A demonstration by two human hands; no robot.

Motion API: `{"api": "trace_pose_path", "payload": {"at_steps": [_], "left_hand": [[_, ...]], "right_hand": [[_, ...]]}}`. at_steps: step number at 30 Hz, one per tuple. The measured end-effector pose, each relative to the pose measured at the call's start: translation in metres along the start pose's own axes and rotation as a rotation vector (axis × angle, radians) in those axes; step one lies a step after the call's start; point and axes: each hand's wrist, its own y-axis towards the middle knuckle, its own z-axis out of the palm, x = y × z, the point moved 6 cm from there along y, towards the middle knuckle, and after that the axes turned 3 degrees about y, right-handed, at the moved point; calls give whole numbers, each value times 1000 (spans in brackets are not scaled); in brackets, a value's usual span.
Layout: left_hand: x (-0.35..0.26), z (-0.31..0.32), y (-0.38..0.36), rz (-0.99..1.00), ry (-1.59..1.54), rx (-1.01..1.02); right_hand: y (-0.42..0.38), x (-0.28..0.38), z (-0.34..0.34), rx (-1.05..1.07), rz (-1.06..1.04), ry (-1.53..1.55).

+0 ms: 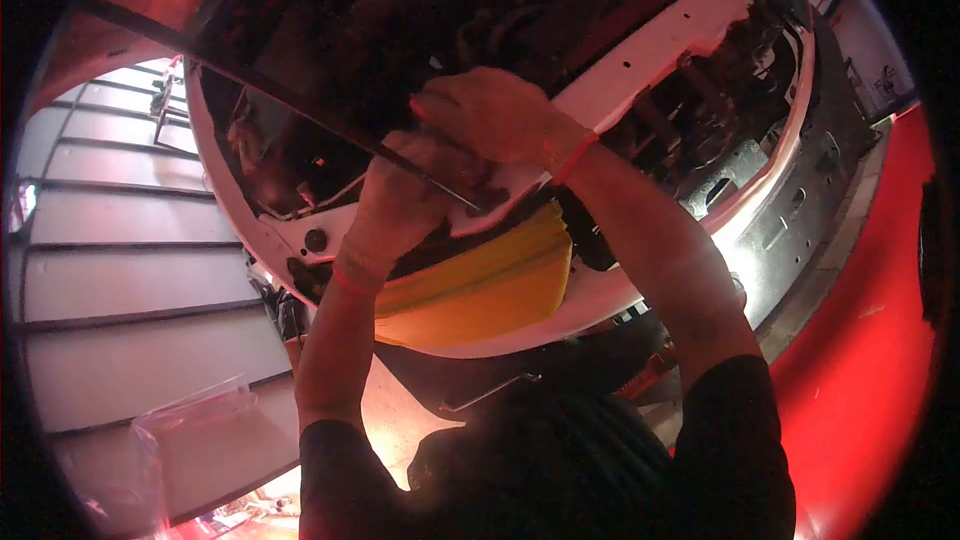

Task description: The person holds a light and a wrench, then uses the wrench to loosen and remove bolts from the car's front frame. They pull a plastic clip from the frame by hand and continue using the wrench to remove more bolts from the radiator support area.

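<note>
Both hands wear light work gloves with red cuffs and meet over the front crossmember point(665, 45) of a car with its hood raised. My left hand point(400, 190) is closed, its fingertips hidden near the member. My right hand point(490, 115) is just above and to the right, fingers curled down toward the left one. Whatever lies between the hands cannot be made out. A dark hood prop rod point(270, 90) slants from the upper left across my left hand toward the member. Below the hands, a yellow sheet or panel point(480, 275) covers part of the car's front.
The dark engine bay point(390, 10) lies beyond the hands. A car headlight opening point(700, 110) exposes parts at right. A bent metal rod point(490, 392) is near my body. Clear plastic film point(195, 410) hangs at lower left. A red surface point(850, 360) runs along the right.
</note>
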Motion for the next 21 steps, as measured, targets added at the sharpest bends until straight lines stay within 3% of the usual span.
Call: {"api": "trace_pose_path", "payload": {"at_steps": [4,7,10,13,15,18,21], "left_hand": [[-3,1,1,54,-12,-25],[0,-1,9,-18,-38,6],[3,-8,16,-81,102,27],[7,-5,13,-157,-95,76],[-6,-6,13,-1,155,243],[-10,-8,16,68,282,252],[-15,-9,22,22,229,297]], "right_hand": [[0,-1,0,-32,4,22],[0,3,-5,-84,-55,4],[3,-1,-3,-42,33,154],[3,-4,-1,7,88,153],[4,-2,0,83,59,77],[4,-5,2,-3,64,121],[2,-3,-1,85,80,52]]}}
